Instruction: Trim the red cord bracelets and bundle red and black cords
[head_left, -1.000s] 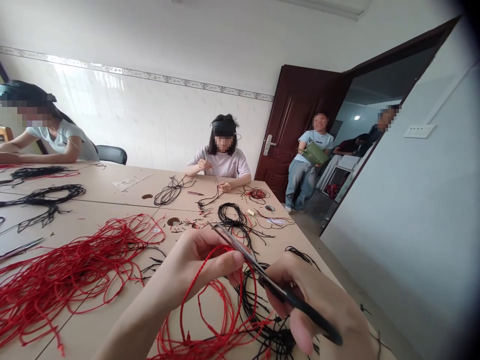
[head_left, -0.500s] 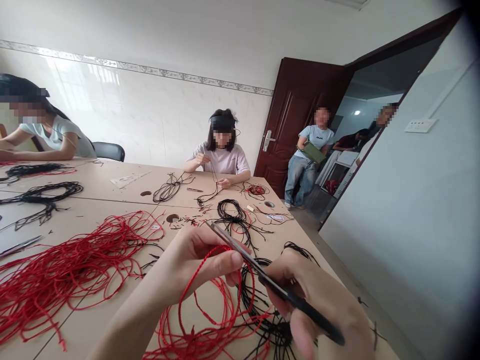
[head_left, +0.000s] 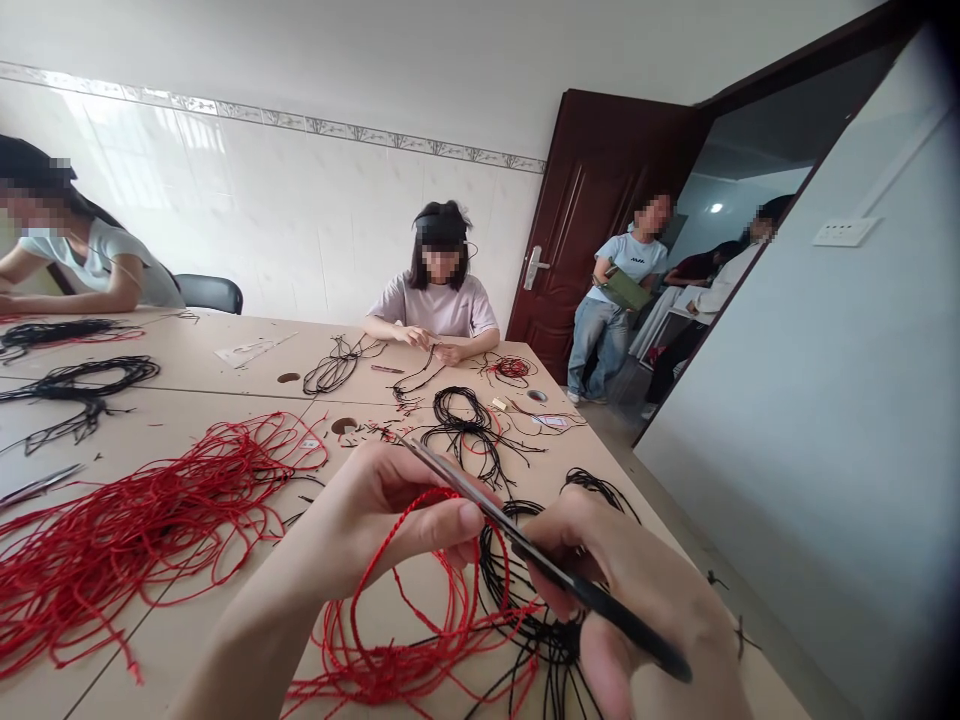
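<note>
My left hand (head_left: 390, 510) is closed, pinching a twisted red cord (head_left: 405, 590) that loops down onto the table. My right hand (head_left: 637, 600) grips black-handled scissors (head_left: 525, 550); their thin metal blades point up and left, crossing just above my left fingers. Under both hands lies a tangle of red and black cords (head_left: 525, 630).
A big pile of red cord (head_left: 135, 520) covers the beige table (head_left: 225, 390) at the left, with black cord bundles (head_left: 465, 430) further back. One person sits across the table, another at the far left. Two people stand at the open dark door (head_left: 592, 220).
The view has tilted a little, so everything sits slightly higher. The person across the table has lowered their hands to the tabletop. My own hands hold the same pose.
</note>
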